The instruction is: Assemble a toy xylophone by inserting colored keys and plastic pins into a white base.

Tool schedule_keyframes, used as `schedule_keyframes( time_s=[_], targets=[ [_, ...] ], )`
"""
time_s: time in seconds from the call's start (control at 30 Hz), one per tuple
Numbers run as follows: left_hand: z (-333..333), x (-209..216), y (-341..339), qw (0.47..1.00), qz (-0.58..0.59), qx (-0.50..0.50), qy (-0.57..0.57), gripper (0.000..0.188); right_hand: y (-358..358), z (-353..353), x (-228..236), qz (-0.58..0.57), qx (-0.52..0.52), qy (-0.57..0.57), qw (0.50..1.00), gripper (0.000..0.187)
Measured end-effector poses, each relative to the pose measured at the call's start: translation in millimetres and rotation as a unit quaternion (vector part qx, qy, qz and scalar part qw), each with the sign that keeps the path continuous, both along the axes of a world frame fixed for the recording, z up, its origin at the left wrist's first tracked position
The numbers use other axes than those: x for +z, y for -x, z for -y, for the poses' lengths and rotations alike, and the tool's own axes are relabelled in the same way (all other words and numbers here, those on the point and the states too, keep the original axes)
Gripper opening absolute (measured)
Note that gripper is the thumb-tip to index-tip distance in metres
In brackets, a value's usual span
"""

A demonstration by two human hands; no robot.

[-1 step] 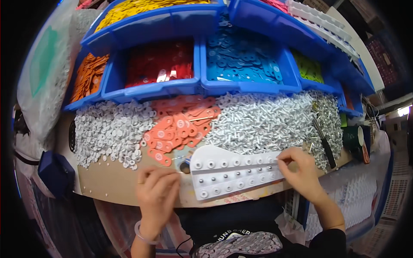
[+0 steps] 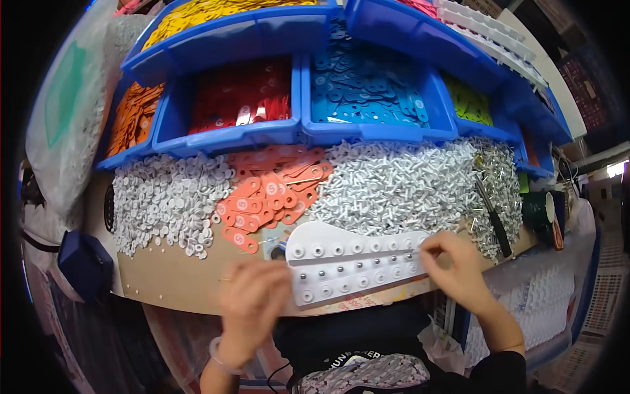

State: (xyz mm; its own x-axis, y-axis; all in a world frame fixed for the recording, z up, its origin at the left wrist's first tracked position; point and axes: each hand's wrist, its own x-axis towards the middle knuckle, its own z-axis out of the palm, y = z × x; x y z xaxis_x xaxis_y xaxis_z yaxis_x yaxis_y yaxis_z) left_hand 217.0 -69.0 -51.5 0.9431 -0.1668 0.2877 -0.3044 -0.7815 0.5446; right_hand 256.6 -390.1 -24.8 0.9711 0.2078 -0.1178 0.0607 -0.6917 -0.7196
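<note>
A white curved jig plate lies on the brown board, with rows of holes holding white washers and small metal studs. My right hand rests at the plate's right end, thumb and fingers pinched together on its edge; anything between the fingertips is too small to see. My left hand is blurred just left of the plate's near corner, fingers curled downward. What it holds cannot be made out. A thin band circles my left wrist.
Behind the plate lie heaps of white washers, orange tags and white rivets. Blue bins behind them hold orange, red, blue, green and yellow tags. A black-handled tool lies at the right, beside a green cup.
</note>
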Motion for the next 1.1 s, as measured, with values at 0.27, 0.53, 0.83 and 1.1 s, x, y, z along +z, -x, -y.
schedule_keyframes(
  time_s=[0.27, 0.53, 0.83, 1.1],
  targets=[
    [101.7, -13.0, -16.9, 0.976, 0.001, -0.207, 0.071, 0.027, 6.7, -12.9, -11.3, -0.060, 0.082, -0.088, 0.991, 0.011],
    [89.5, -15.2, -14.2, 0.954, 0.068, -0.284, -0.070, 0.045, 16.8, -4.2, -28.2, 0.098, 0.142, -0.066, 0.983, 0.016],
    [84.4, -12.5, -22.4, 0.953, 0.035, -0.292, -0.069, 0.041, 19.1, -7.7, -34.9, 0.268, 0.188, 0.045, 0.944, 0.026],
    [91.2, -20.0, -7.5, 0.952, 0.131, -0.244, -0.133, 0.035, 31.4, -12.3, -39.6, 0.244, 0.111, 0.008, 0.963, 0.028]
  ],
)
